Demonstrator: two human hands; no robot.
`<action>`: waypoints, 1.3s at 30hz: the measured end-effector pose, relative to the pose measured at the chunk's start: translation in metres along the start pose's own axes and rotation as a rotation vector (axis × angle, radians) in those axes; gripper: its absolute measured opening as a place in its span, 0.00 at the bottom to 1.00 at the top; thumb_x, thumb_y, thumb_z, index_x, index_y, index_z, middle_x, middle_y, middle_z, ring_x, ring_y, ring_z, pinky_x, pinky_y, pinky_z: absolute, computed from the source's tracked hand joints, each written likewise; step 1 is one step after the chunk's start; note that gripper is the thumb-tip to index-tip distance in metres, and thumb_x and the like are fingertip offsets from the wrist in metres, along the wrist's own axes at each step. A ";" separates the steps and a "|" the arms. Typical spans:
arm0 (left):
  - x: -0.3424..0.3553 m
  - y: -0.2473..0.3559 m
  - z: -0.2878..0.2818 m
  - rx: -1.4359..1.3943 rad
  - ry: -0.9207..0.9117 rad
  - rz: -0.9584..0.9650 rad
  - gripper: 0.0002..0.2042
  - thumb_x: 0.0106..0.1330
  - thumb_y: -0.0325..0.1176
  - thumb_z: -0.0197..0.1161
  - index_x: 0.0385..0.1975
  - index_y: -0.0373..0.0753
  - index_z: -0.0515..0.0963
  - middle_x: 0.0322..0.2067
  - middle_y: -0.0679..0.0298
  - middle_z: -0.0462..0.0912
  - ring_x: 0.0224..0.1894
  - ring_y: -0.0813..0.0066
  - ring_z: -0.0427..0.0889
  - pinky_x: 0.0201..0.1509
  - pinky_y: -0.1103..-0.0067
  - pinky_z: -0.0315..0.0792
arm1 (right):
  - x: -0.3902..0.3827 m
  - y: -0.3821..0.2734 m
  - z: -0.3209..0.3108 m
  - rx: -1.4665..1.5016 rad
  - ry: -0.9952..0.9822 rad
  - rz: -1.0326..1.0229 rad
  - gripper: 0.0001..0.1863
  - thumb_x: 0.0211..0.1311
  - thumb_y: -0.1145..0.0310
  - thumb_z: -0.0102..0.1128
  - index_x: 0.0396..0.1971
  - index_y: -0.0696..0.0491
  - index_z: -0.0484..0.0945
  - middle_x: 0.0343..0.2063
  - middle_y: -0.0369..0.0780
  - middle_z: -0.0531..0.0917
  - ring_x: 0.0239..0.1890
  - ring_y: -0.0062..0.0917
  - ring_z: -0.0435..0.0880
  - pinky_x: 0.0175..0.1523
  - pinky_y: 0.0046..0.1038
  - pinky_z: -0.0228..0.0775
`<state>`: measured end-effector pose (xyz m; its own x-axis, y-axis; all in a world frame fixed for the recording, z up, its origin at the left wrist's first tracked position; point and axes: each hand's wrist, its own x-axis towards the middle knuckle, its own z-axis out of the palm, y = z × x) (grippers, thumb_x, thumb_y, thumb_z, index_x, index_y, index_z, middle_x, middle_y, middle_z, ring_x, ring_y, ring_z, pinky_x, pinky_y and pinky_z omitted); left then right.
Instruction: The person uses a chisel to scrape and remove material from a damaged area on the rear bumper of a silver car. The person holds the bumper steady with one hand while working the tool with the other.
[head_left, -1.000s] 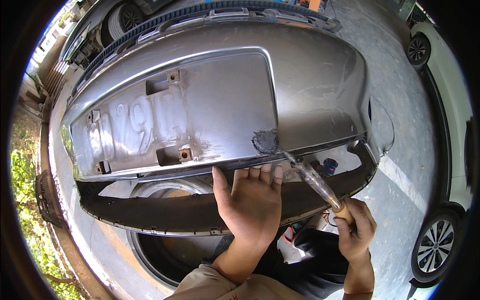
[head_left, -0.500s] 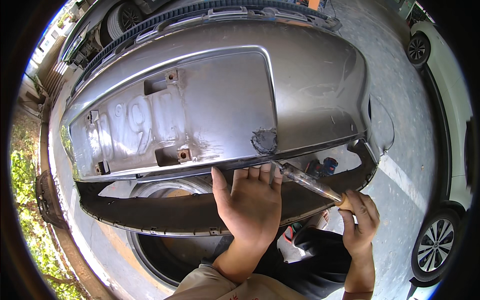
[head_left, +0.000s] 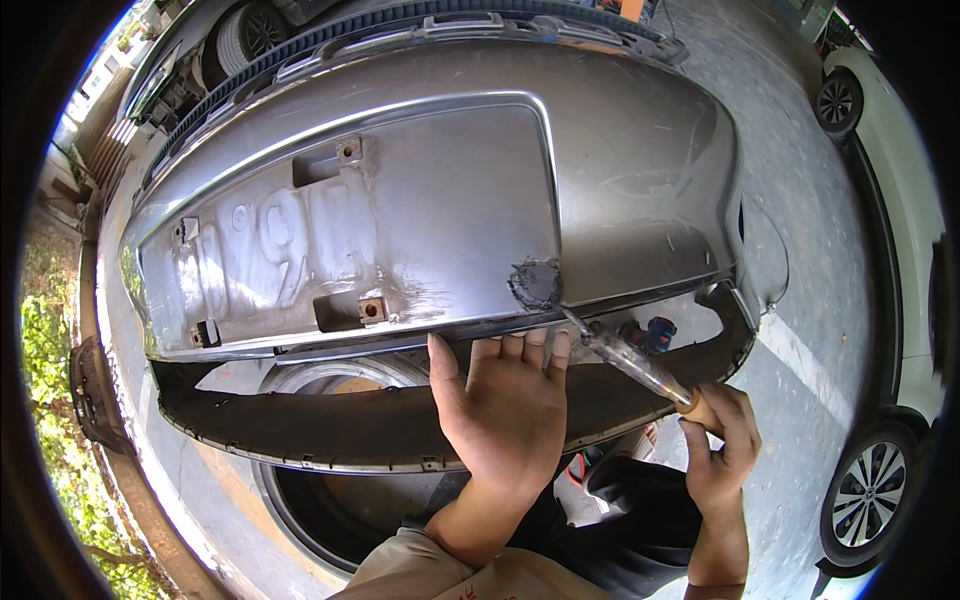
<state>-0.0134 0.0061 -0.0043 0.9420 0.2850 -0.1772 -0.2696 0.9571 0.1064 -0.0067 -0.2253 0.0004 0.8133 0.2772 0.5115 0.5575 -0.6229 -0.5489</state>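
In front of me lies a grey car bumper with a recessed panel. A dark, rough-edged patch marks that panel's lower right corner. My right hand grips a soldering iron by its wooden handle. Its thin tip reaches the bumper's lower edge, just right of and below the dark patch; whether it touches is hard to tell. Palm up, my left hand has its fingers stretched out, with the fingertips at the underside of the same edge and partly hidden by it.
A dark lower strip of the bumper arcs below its edge. Beneath it a tire lies on the floor. A blue and black tool shows through the right gap. A white car stands at right, another wheel at far left.
The soldering iron's tip has shifted slightly up and right, along the bumper edge beside the dark patch. My left hand keeps its place under the edge.
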 end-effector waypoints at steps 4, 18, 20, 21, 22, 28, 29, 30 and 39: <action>-0.001 -0.002 0.005 0.009 0.030 0.001 0.32 0.73 0.68 0.51 0.56 0.42 0.75 0.56 0.68 0.79 0.62 0.71 0.71 0.75 0.64 0.52 | -0.003 -0.004 0.007 0.001 0.045 -0.053 0.20 0.52 0.82 0.77 0.44 0.57 0.80 0.42 0.45 0.84 0.37 0.38 0.86 0.41 0.30 0.78; 0.001 -0.002 0.005 0.029 0.029 0.013 0.30 0.73 0.67 0.51 0.50 0.43 0.77 0.53 0.68 0.80 0.60 0.69 0.73 0.69 0.64 0.58 | -0.002 -0.005 0.015 -0.090 0.073 -0.183 0.20 0.48 0.85 0.76 0.42 0.56 0.81 0.40 0.44 0.82 0.34 0.36 0.84 0.36 0.32 0.77; 0.001 -0.002 0.005 0.030 0.031 0.016 0.29 0.74 0.66 0.51 0.50 0.43 0.77 0.52 0.68 0.81 0.60 0.69 0.73 0.69 0.64 0.59 | -0.001 -0.007 0.015 -0.098 0.065 -0.194 0.20 0.48 0.85 0.76 0.42 0.56 0.81 0.40 0.44 0.82 0.34 0.36 0.84 0.36 0.32 0.77; 0.001 -0.002 0.003 0.026 0.022 0.015 0.29 0.74 0.66 0.51 0.50 0.43 0.77 0.52 0.69 0.81 0.60 0.69 0.73 0.69 0.64 0.59 | 0.000 -0.008 0.014 -0.101 0.060 -0.199 0.20 0.48 0.85 0.76 0.42 0.56 0.81 0.40 0.44 0.82 0.34 0.36 0.84 0.36 0.32 0.77; 0.000 -0.001 0.002 0.022 0.013 0.015 0.29 0.74 0.66 0.52 0.50 0.43 0.77 0.52 0.69 0.81 0.59 0.69 0.73 0.69 0.64 0.59 | 0.000 -0.009 0.013 -0.094 0.047 -0.188 0.20 0.48 0.85 0.76 0.42 0.57 0.81 0.40 0.45 0.82 0.36 0.37 0.84 0.39 0.32 0.77; 0.000 -0.001 0.001 0.008 -0.005 0.010 0.28 0.74 0.65 0.51 0.48 0.43 0.78 0.53 0.68 0.82 0.60 0.69 0.73 0.68 0.64 0.60 | -0.001 -0.014 0.010 -0.075 0.014 -0.152 0.20 0.48 0.87 0.76 0.41 0.59 0.80 0.40 0.46 0.82 0.38 0.38 0.83 0.43 0.32 0.78; 0.000 -0.001 0.005 -0.009 0.038 0.015 0.28 0.74 0.65 0.51 0.45 0.42 0.79 0.49 0.67 0.83 0.57 0.69 0.75 0.68 0.65 0.60 | -0.002 -0.015 0.010 -0.070 0.012 -0.147 0.20 0.48 0.87 0.76 0.41 0.59 0.80 0.40 0.46 0.82 0.38 0.38 0.83 0.42 0.32 0.77; 0.000 -0.002 0.011 -0.027 0.081 0.019 0.28 0.75 0.64 0.52 0.41 0.40 0.80 0.46 0.66 0.84 0.54 0.69 0.76 0.68 0.67 0.60 | -0.002 -0.015 0.009 -0.065 0.009 -0.142 0.19 0.48 0.87 0.76 0.41 0.59 0.80 0.40 0.46 0.82 0.38 0.38 0.83 0.42 0.32 0.77; -0.001 -0.002 0.016 -0.017 0.131 0.027 0.29 0.75 0.64 0.52 0.42 0.40 0.82 0.46 0.65 0.86 0.56 0.69 0.78 0.69 0.66 0.59 | 0.002 -0.014 0.007 -0.218 0.086 -0.257 0.16 0.49 0.86 0.74 0.37 0.58 0.81 0.38 0.44 0.81 0.34 0.37 0.82 0.37 0.33 0.76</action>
<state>-0.0102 0.0028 0.0116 0.9004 0.3140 -0.3010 -0.2989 0.9494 0.0962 -0.0116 -0.2112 0.0045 0.6291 0.3884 0.6733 0.6858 -0.6851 -0.2456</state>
